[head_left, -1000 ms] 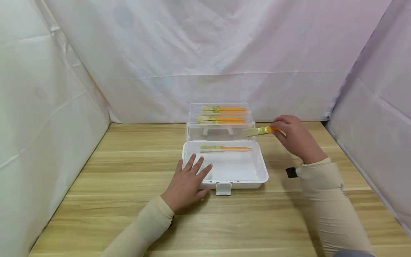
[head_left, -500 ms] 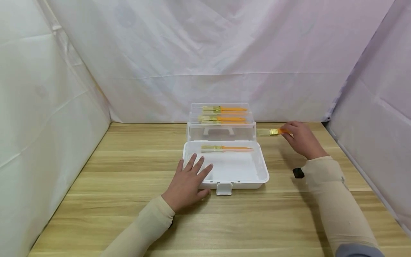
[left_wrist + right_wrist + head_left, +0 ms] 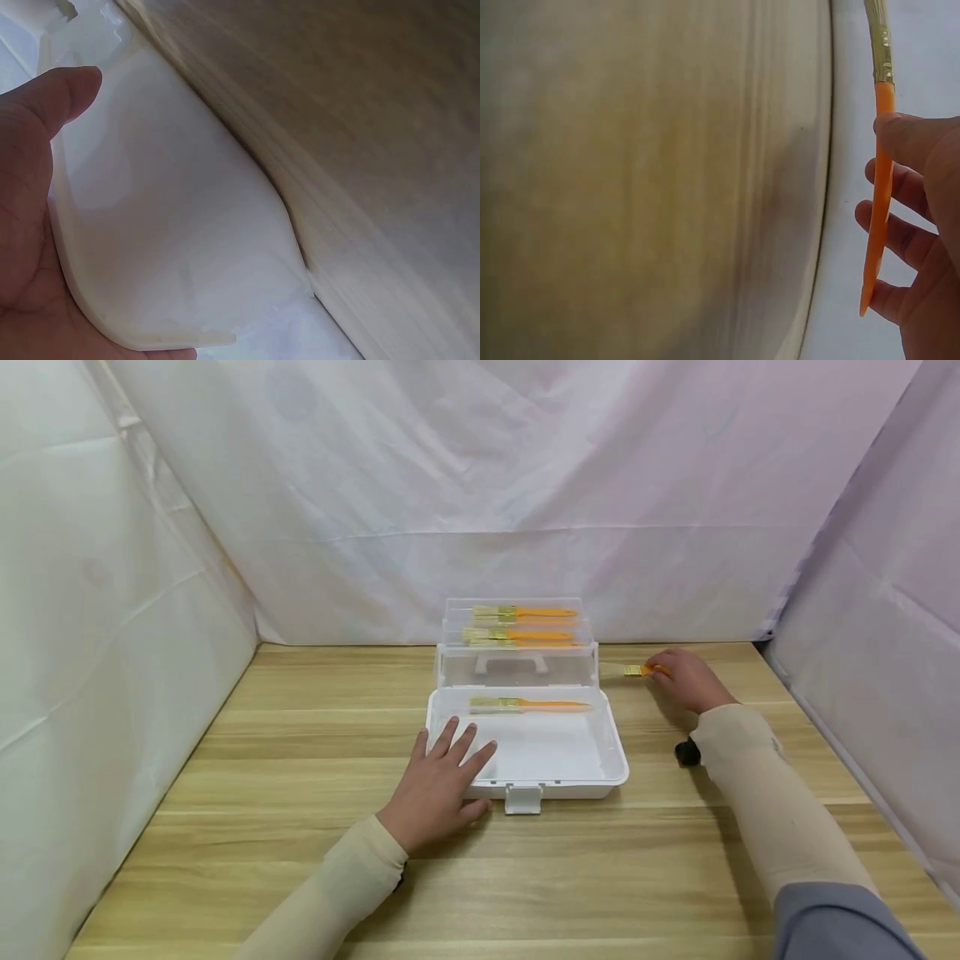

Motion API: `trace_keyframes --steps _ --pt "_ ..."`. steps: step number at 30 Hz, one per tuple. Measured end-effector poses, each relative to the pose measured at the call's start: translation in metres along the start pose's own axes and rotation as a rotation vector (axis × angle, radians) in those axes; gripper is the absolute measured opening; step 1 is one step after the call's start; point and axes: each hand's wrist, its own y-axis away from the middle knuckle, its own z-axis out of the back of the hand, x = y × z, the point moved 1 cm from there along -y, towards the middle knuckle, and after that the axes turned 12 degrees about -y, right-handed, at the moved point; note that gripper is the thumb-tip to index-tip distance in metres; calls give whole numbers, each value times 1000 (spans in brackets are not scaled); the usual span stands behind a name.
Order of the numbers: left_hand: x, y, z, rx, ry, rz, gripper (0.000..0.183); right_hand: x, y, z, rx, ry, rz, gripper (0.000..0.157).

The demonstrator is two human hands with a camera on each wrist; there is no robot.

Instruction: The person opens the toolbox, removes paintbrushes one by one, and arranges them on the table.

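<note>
An orange-handled paintbrush is pinched by its handle in my right hand, just right of a white toolbox. Its bristles point left, toward the box. In the right wrist view the thumb presses the handle against the fingers. My left hand rests with spread fingers on the box's front left corner, thumb along the front wall. Another paintbrush lies toward the back of the box. Further paintbrushes lie in the clear upper part behind it.
The box's clear lid section, with a white carry handle, stands raised at the back. A white latch hangs at its front. Wood-grain tabletop surrounds the box, and white cloth encloses the back and sides.
My right hand has moved a little right and lower with the paintbrush, whose bristles now sit beside the box. The left hand stays in place on the box corner.
</note>
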Motion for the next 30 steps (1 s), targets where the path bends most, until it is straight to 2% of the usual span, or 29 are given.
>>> trace_keyframes --steps 11,17,21,25,30 --pt "0 1 1 8 8 5 72 -11 -18 -3 66 -6 -9 21" --pt "0 0 2 21 -3 11 72 -15 -21 -7 103 -38 -28 15" --pt "1 0 1 17 -4 13 72 -17 -21 -8 121 -34 -33 17" --pt "1 0 2 18 -5 12 71 -9 -19 -5 130 -28 -57 22" --pt "0 0 0 7 -5 5 71 9 -9 6 95 -65 -154 31"
